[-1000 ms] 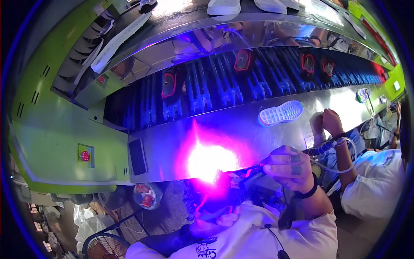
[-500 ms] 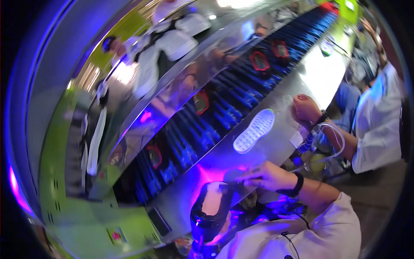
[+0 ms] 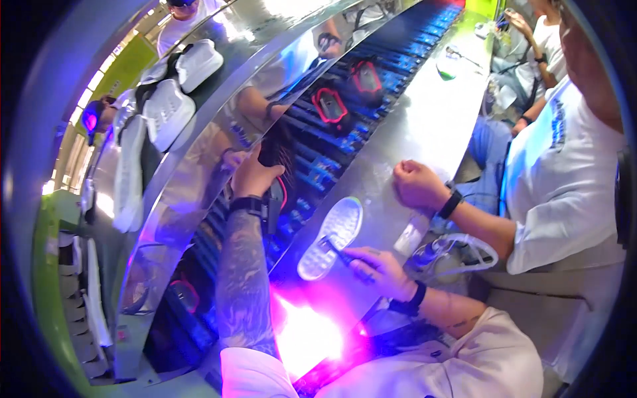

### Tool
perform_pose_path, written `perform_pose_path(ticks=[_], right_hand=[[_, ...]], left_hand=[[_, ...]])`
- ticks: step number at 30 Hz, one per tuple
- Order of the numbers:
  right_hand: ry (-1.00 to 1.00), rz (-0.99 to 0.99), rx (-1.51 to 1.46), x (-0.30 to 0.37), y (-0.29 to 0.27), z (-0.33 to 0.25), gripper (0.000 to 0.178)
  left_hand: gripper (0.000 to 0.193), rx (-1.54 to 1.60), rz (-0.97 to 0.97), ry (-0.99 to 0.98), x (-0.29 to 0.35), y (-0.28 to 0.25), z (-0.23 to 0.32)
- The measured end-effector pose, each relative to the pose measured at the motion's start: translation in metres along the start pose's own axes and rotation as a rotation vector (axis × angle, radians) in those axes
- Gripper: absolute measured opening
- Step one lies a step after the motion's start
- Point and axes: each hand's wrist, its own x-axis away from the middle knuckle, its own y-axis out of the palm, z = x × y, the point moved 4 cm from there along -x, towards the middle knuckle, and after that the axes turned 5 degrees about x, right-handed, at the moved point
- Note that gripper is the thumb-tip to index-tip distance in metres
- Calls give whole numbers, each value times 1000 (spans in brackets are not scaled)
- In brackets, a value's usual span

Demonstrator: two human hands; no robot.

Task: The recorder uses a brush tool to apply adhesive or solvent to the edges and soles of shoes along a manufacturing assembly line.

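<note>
Landmark: pale shoe sole with a dotted tread [image 3: 332,237], lying flat on the long brushed-metal bench [image 3: 424,132].
Sole position: on the near part of the bench, just this side of the blue-lit roller conveyor [image 3: 345,126], heel end toward the person.
Right hand [image 3: 378,268]: resting on the bench just right of the sole's heel end, palm down, fingers curled together around a thin dark tool [image 3: 338,252] whose tip lies on the sole's edge. Black wristband behind it.
Left hand [image 3: 255,176]: up and left of the sole, reaching over the conveyor; fingers closed round a dark shoe part with a red rim [image 3: 277,192]. Tattooed forearm, dark watch at the wrist.
Conveyor load: beyond the sole, two more dark pieces with red outlines [image 3: 330,106] ride on the rollers, well apart from it.
Glare: a violet-white flare [image 3: 308,335] on the bench below the sole, near the person's chest; what sits under it cannot be made out.
Upper shelf: far left of the sole, above the mirrored metal hood, white shoes [image 3: 169,109] in a row.
Neighbour: to the right of the sole, a co-worker in a white shirt, fist [image 3: 415,186] closed and resting on the bench; black wristband. Pale straps lie below that forearm.
Far end: a small green-and-white item [image 3: 448,66] on the bench, well beyond the sole.
</note>
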Motion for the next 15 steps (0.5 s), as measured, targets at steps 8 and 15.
perform_pose_path(ticks=[8,15], right_hand=[[-88,11,184,-7,-6,-5,34],[-152,74,86,-14,-31,21,33]], left_hand=[[93,309,209,256,-2,63,-75],[84,-893,970,-373,197,-78,-272]])
